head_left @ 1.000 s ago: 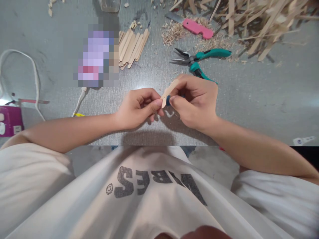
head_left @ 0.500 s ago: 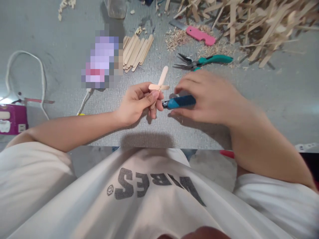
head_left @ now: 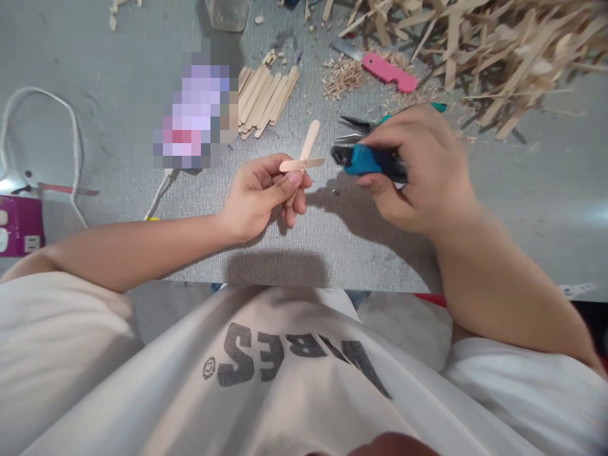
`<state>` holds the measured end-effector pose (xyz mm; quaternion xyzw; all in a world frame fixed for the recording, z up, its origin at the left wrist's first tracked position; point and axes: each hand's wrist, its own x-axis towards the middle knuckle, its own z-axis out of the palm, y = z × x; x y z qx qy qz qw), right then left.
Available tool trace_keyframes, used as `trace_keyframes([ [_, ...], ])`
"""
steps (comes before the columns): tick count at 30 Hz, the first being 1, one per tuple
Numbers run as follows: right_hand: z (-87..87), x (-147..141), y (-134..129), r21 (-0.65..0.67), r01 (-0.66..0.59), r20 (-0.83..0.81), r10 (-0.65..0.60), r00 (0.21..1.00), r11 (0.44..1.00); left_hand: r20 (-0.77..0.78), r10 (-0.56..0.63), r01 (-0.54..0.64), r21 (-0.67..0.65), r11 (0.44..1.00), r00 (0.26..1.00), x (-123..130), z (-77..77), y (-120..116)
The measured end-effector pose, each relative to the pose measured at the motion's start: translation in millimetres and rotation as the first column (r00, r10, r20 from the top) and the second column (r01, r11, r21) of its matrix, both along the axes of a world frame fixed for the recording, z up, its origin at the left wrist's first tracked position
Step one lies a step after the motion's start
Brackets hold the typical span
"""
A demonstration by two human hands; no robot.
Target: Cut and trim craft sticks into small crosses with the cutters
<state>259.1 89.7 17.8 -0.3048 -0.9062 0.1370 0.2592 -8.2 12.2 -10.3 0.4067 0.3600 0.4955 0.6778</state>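
Pinched between the thumb and fingers of my left hand [head_left: 268, 196] are two crossed wooden craft sticks [head_left: 311, 140]. One slants upward, and a shorter piece lies across it. To the right, my right hand [head_left: 422, 168] is wrapped round a blue-and-black tool with a dark metal tip [head_left: 363, 158], raised over the table. The tip points left toward the sticks, with a gap between them. Its exact kind is not clear, as my fingers cover much of it. Just behind it lie green-handled pliers [head_left: 356, 123] with long jaws, partly hidden by my right hand.
A pile of craft sticks [head_left: 266, 98] lies beyond my left hand, beside a blurred-out device [head_left: 194, 114] on a white cable [head_left: 159, 196]. A pink-handled knife [head_left: 389, 71] rests by wood shavings [head_left: 344, 79]. A large heap of sticks [head_left: 503, 69] fills the far right.
My right hand has closed round the blue-and-black tool and lifted it up off the table, slightly away from me. My left hand keeps the crossed sticks in nearly the same place.
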Motion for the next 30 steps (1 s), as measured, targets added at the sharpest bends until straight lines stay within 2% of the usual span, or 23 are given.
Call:
trace_keyframes([
  [1, -4.1, -3, -3, 0.071, -0.021, -0.071, 0.026, 0.997, 0.997, 0.003, -0.006, 0.006, -0.002, 1.000, 1.000, 0, -0.5, 0],
  [3, -10.7, -8, -9, 0.116, -0.050, -0.121, 0.064, 0.991, 0.992, 0.010, -0.011, 0.011, -0.006, 1.000, 1.000, 1, -1.2, 0],
  [10, -14.0, -12, -14, 0.037, -0.087, -0.171, 0.093, 0.981, 0.995, -0.019, -0.022, 0.021, -0.022, 1.000, 1.000, 1, -0.5, -2],
  [15, -13.5, -12, -13, 0.058, -0.088, -0.202, 0.098, 0.974, 0.994, -0.001, -0.032, 0.032, -0.033, 0.999, 0.999, 1, 1.0, -2],
  [20, -13.0, -10, -11, -0.029, -0.042, -0.129, 0.038, 0.991, 0.999, 0.016, -0.027, 0.027, -0.024, 0.999, 1.000, 2, -0.5, -1],
  [24, -12.8, -11, -11, 0.025, -0.060, -0.155, 0.063, 0.986, 0.998, -0.021, -0.037, 0.037, -0.011, 0.999, 0.999, 1, -2.0, 0],
  [30, -13.0, -16, -18, -0.131, -0.005, -0.118, -0.011, 0.993, 0.991, -0.011, -0.037, 0.037, -0.025, 0.999, 0.999, 0, 0.6, -1],
])
